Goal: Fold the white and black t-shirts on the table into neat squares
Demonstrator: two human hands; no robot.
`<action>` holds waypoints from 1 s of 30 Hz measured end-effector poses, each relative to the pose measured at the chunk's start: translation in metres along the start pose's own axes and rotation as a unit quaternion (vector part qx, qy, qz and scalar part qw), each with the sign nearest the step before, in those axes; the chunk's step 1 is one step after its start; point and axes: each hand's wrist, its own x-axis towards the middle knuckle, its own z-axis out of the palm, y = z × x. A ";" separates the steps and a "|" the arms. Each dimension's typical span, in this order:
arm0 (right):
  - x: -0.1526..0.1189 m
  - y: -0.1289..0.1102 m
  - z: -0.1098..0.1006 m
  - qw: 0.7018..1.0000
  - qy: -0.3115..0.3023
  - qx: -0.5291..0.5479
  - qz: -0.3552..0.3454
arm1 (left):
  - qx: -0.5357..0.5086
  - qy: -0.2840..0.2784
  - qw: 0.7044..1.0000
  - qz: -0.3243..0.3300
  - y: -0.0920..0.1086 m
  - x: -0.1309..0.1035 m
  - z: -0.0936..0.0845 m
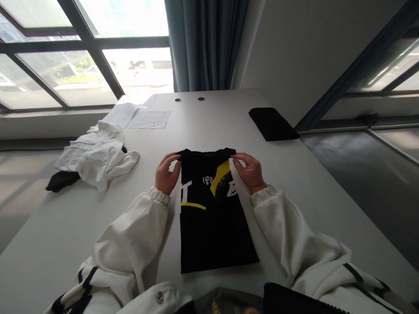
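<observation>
A black T-shirt (212, 231) with white lettering and yellow print lies on the table in front of me, folded into a long, narrow rectangle. Its collar end points away from me. My left hand (167, 172) pinches the far left corner near the shoulder, thumb and fingers closed on the cloth. At the far right corner, my right hand (249, 172) grips the fabric the same way. The near end of the shirt rests flat, close to my body.
On the left of the white table (203, 126) lies a crumpled heap of white clothing (94, 152) with black cloth beneath it. Papers (149, 118) lie behind it. A folded black cloth (273, 123) sits at the right edge. Windows and a blue curtain (206, 48) stand beyond.
</observation>
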 end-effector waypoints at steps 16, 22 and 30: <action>-0.068 -0.026 -0.052 0.985 -0.171 0.014 -0.028 | -0.027 -0.198 0.975 0.095 0.028 -0.066 -0.050; -0.069 -0.022 -0.049 0.953 -0.290 -0.020 -0.083 | -0.009 -0.370 0.922 0.110 0.017 -0.067 -0.047; -0.067 -0.018 -0.057 0.945 -0.322 0.012 -0.050 | 0.067 -0.332 0.938 0.070 0.008 -0.066 -0.041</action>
